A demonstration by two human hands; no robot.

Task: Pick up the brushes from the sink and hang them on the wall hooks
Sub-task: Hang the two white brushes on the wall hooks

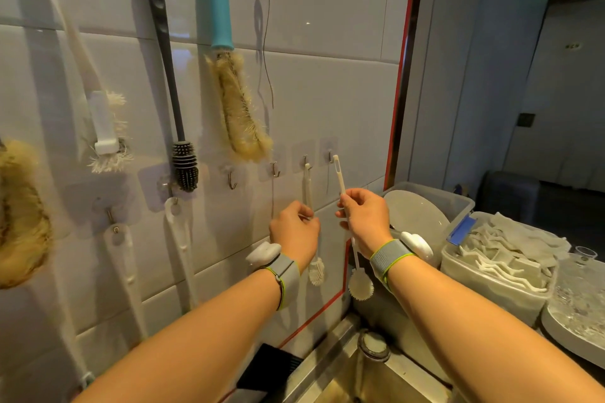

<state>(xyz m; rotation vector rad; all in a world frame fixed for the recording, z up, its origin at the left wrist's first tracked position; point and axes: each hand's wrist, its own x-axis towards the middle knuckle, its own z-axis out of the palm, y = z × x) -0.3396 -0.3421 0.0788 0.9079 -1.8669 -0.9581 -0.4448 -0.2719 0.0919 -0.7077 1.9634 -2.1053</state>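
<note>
My right hand (363, 216) grips the stem of a thin white brush with a round head (360, 285); the brush's top loop (336, 160) is at the rightmost wall hook (330, 155). My left hand (294, 232) is closed around the handle of a second small white brush (316, 270), whose top hangs on the neighbouring hook (305, 162). Two bare hooks (275, 169) (231, 180) lie further left. The steel sink (353, 366) is below, its drain (373, 345) visible.
Several larger brushes hang on the tiled wall: a teal-handled bristle brush (235, 101), a black silicone brush (185, 167), white ones (106, 131). A plastic bin with a bowl (422, 209), a tub of cloths (501, 258) and glassware (579, 301) stand right.
</note>
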